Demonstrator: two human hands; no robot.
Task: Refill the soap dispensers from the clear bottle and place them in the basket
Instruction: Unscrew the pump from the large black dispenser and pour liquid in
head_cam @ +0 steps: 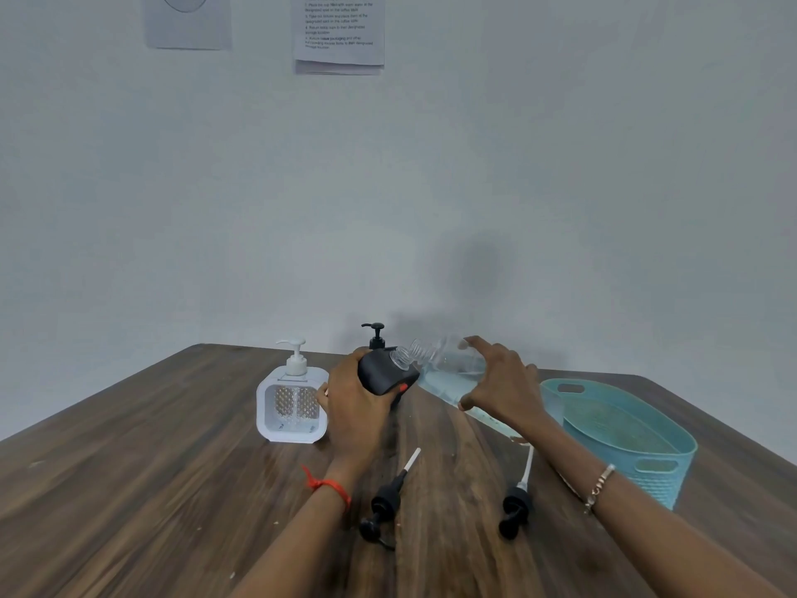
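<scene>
My left hand [354, 397] grips a black soap dispenser [384, 375] with its pump off, tilted toward the right. My right hand [500, 384] holds the clear bottle [444, 369], tipped on its side with its threaded mouth against the black dispenser's top. Pale blue liquid lies in the bottle. A white dispenser [291, 403] with its pump on stands to the left. Another black pump top [376, 336] shows behind the held dispenser. The teal basket [638, 438] sits at the right.
Two loose black pumps lie on the wooden table near me, one [386, 502] at the centre and one [517, 498] under my right forearm. The wall rises just behind the table, with paper sheets [338, 32] pinned high up.
</scene>
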